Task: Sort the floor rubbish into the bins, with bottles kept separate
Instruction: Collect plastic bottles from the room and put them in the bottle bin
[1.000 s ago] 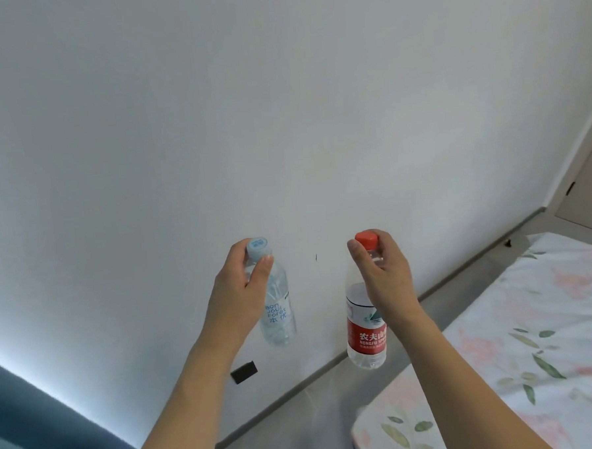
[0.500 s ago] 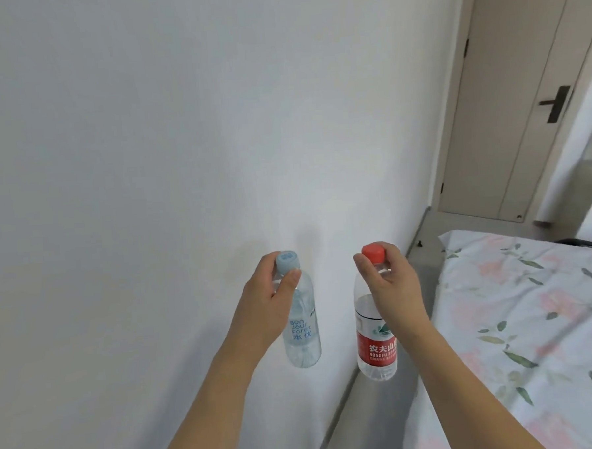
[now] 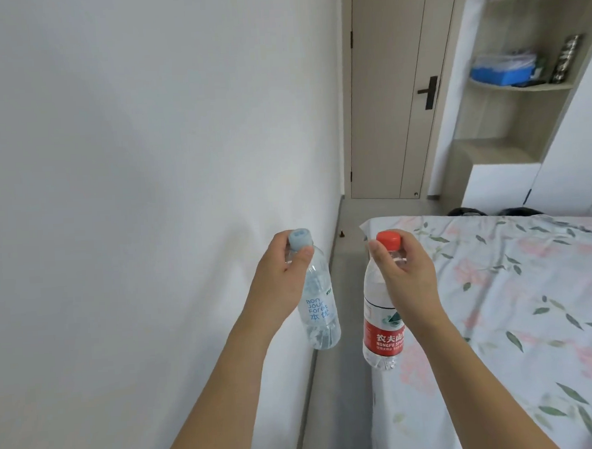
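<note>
The view has swung right from the blank white wall [image 3: 130,164]: a closed door [image 3: 394,88] and shelving [image 3: 520,89] now show at the far end, beyond the floral bed [image 3: 514,298] on the right. No bins are visible, so the person is probably carrying toward them. As before, the left hand [image 3: 280,283] pinches the blue-capped bottle [image 3: 317,305] by its neck, and the right hand [image 3: 407,280] grips the red-capped Nongfu Spring bottle [image 3: 382,322] likewise.

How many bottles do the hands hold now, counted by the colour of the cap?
Blue-capped bottle, held at the neck by the left hand: 1
Red-capped bottle, held at the neck by the right hand: 1
Total: 2
</note>
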A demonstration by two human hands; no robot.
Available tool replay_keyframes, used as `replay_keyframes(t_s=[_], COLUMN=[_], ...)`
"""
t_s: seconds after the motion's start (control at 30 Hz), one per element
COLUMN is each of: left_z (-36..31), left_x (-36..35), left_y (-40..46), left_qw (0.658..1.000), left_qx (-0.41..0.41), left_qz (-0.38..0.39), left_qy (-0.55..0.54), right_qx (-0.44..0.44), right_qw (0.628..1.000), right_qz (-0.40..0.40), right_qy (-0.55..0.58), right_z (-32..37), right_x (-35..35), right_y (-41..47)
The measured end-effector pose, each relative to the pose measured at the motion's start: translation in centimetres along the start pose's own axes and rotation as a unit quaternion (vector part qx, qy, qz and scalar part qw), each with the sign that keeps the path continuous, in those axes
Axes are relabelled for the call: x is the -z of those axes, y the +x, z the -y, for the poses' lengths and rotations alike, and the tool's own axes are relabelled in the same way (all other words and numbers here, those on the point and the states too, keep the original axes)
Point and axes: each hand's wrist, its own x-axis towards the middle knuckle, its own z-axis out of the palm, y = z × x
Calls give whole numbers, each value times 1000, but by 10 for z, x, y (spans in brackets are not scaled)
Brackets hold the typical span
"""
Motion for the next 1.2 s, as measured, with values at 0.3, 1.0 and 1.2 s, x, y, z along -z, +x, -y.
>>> replay_keyframes(t_s=[0.3, 1.0, 1.2], left_z=[13, 48, 50], left_x=[-54, -182, -228], left_y=[198, 526, 671], left_qw=[999, 997, 994], left_qx=[-25, -52, -75], left_qz=[40, 56, 75], left_qy=[20, -13, 9], right_qx=[-27, -11, -28], right_qw=[998, 996, 989], right_qz=[-51, -71, -112], right_qy=[12, -55, -95], right_z=[-66, -143, -176], right_x=[-11, -32, -40], right_y=[174, 476, 589])
